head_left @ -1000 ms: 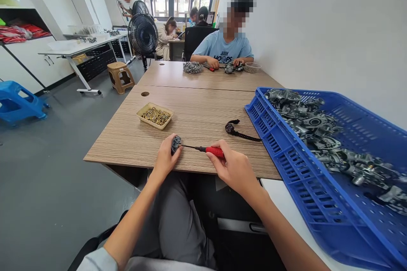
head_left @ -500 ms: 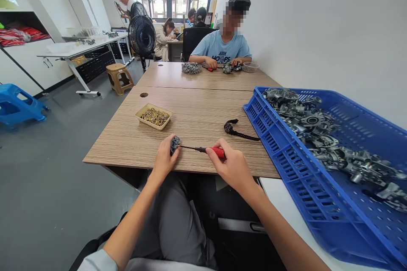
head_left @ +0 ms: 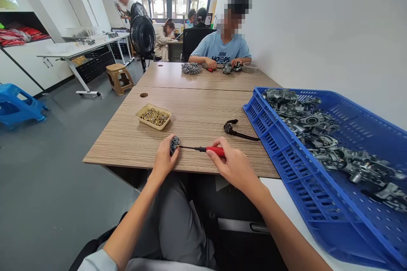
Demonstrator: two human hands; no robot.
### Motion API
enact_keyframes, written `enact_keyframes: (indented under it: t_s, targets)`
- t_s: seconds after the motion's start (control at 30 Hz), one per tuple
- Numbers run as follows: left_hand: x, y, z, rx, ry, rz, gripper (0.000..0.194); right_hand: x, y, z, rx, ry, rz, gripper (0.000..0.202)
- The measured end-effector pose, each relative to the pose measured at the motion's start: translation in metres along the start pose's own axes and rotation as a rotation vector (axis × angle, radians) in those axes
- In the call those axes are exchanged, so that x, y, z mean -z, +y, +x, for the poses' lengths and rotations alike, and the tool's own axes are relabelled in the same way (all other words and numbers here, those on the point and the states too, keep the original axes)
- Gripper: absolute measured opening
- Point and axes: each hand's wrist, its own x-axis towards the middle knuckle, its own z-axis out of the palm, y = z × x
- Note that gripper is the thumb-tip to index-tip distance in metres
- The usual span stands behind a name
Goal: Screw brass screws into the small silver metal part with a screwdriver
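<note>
Near the table's front edge, my left hand is closed around a small grey metal carburetor part, its far side turned toward the right. A screwdriver with a red handle and dark shaft lies level in my right hand, fingers and thumb wrapped on the handle. Its tip meets the right side of the metal part; the exact contact point is too small to make out. Beyond my left hand stands a cream tray of small brass-coloured pieces, some ring-shaped.
A blue crate heaped with metal carburetor bodies borders the table on the right. Beside it lies a black wristwatch. Across the wooden table a co-worker handles metal parts near a bowl of small pieces.
My right hand has shifted its grip slightly on the screwdriver, baring more of the red handle. My left hand and the metal part stay in place.
</note>
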Motion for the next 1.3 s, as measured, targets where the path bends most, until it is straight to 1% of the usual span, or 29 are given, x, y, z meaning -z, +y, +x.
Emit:
enact_keyframes:
  t_s: [0.13,0.23,0.3,0.37,0.5,0.57,0.63,0.73,0.8,0.9,0.97,1.03,1.1,1.17,1.3]
  targets:
    - [-0.0003,-0.0002,-0.0003,0.001,-0.001,0.007,0.047,0.0040,-0.0009,-0.0014,0.083,-0.074,0.109,0.018]
    - [-0.0001,0.0001,-0.0005,0.000,-0.004,0.009,0.046,0.0038,-0.0018,-0.0009,0.017,-0.046,0.045,0.014]
    - [0.0002,0.0004,-0.0005,0.002,-0.001,0.007,0.046,0.0034,-0.0026,-0.0002,-0.052,-0.010,-0.021,0.020]
    - [0.0004,0.0008,-0.0004,0.004,0.004,0.005,0.046,0.0040,-0.0035,0.0000,-0.062,-0.015,-0.031,0.022]
    - [0.0009,0.0017,0.0000,0.004,0.004,0.005,0.047,0.0068,-0.0049,-0.0018,0.067,-0.092,0.099,0.013]
    - [0.0011,0.0020,0.0002,0.000,0.006,0.004,0.046,0.0063,-0.0054,-0.0027,0.086,-0.087,0.119,0.012]
    - [0.0011,0.0022,0.0002,-0.004,0.010,0.006,0.046,0.0047,-0.0058,-0.0030,0.029,-0.049,0.071,0.012]
    - [0.0009,0.0019,0.0000,-0.006,0.013,0.011,0.046,0.0025,-0.0065,-0.0029,-0.055,-0.019,0.005,0.020]
    - [0.0006,0.0012,-0.0002,-0.006,0.010,0.014,0.046,0.0024,-0.0066,-0.0033,-0.028,-0.042,0.046,0.019]
    - [0.0001,-0.0002,-0.0005,-0.004,0.007,0.016,0.046,0.0029,-0.0060,-0.0045,0.068,-0.078,0.158,0.019]
    - [-0.0002,-0.0008,-0.0005,-0.002,0.009,0.017,0.046,0.0027,-0.0052,-0.0046,0.086,-0.073,0.159,0.017]
    - [-0.0002,-0.0008,-0.0004,-0.001,0.011,0.019,0.046,0.0021,-0.0047,-0.0039,0.042,-0.044,0.091,0.014]
    - [-0.0001,-0.0002,-0.0002,-0.001,0.012,0.019,0.045,0.0019,-0.0049,-0.0028,-0.021,-0.014,0.019,0.020]
    - [0.0003,0.0007,0.0000,-0.001,0.010,0.019,0.045,0.0023,-0.0054,-0.0024,-0.041,-0.016,0.004,0.022]
    - [0.0010,0.0015,0.0001,0.002,0.006,0.019,0.046,0.0026,-0.0056,-0.0038,0.060,-0.069,0.141,0.019]
